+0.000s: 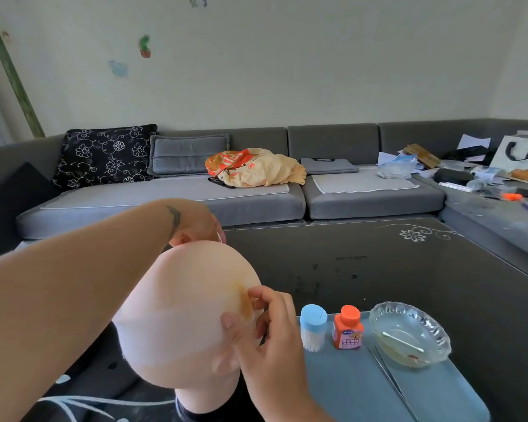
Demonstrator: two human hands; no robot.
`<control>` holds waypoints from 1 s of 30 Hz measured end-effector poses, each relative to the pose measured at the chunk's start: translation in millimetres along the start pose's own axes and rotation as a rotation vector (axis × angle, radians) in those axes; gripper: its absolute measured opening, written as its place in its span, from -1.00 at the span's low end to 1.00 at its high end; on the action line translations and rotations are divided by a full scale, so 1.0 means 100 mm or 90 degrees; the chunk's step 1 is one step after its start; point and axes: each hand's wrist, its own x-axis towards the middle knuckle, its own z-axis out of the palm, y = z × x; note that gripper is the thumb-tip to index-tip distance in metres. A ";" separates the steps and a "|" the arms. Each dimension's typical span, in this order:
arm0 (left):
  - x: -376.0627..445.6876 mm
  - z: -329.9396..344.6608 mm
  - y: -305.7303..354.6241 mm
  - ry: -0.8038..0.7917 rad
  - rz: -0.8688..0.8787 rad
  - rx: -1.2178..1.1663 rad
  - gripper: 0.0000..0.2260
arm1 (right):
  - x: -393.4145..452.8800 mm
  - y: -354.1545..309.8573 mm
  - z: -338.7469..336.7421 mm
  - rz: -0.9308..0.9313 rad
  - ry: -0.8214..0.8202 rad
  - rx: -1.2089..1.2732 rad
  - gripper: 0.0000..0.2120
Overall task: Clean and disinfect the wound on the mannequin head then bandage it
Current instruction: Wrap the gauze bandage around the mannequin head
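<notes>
I see the mannequin head (177, 315) near the table's (378, 269) 7 o'clock edge, left hand (195, 226) gripping its far side, right hand (256, 327) pinching at the yellow-stained wound (244, 301), open tabletop toward 1 o'clock

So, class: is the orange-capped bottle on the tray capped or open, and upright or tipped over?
Capped and upright. The bottle stands on its base on the tray, its orange cap seated on top, between the cotton swab tub and the glass dish.
</notes>
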 end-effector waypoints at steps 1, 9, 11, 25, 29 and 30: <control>0.00 0.01 0.02 0.002 0.003 0.011 -0.88 | 0.00 0.00 0.00 -0.002 0.001 -0.002 -0.59; 0.02 0.08 0.20 0.134 0.008 0.110 -0.64 | 0.00 -0.01 0.01 -0.008 0.005 0.005 -0.60; 0.01 0.12 0.24 0.146 0.045 0.132 -0.74 | 0.00 0.00 0.01 -0.006 0.007 0.006 -0.58; -0.22 0.25 0.50 0.085 0.135 0.435 -0.64 | 0.00 0.01 0.03 -0.010 0.015 0.018 -0.57; -0.23 0.33 0.52 0.074 0.196 0.389 -0.83 | 0.00 0.00 0.02 -0.017 0.023 0.015 -0.55; -0.23 0.34 0.53 0.069 0.209 0.374 -0.87 | -0.01 -0.01 0.02 -0.018 0.025 0.015 -0.55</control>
